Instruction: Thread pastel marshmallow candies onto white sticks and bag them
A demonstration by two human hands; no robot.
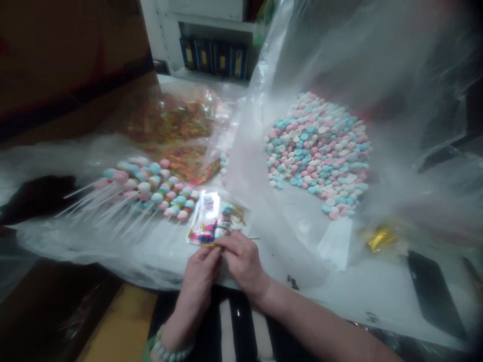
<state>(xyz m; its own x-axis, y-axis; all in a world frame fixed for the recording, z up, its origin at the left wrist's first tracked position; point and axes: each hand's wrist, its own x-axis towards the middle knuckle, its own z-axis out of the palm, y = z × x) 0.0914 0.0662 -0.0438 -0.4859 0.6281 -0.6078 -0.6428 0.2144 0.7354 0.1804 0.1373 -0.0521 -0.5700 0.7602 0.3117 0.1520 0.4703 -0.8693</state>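
My left hand [204,266] and my right hand [243,256] meet at the front of the table, both closed, fingertips pinched together. Between them, a short marshmallow skewer [225,219] stands up, its pieces blue, white and dark; my left fingers are closed around its lower end. A thin twist tie [256,238] sticks out beside my right fingers, which pinch at the same spot. Just behind lie a clear printed bag [210,203] and loose golden strips [238,216]. Whether the skewer is inside a bag I cannot tell.
Several finished marshmallow skewers [145,188] lie in a pile to the left. Behind them are bags of orange-green candies [177,125]. A large clear plastic bag [245,151] holds loose pastel marshmallows [317,151]. To the right are a golden bundle [382,240] and a dark phone-like slab [433,291].
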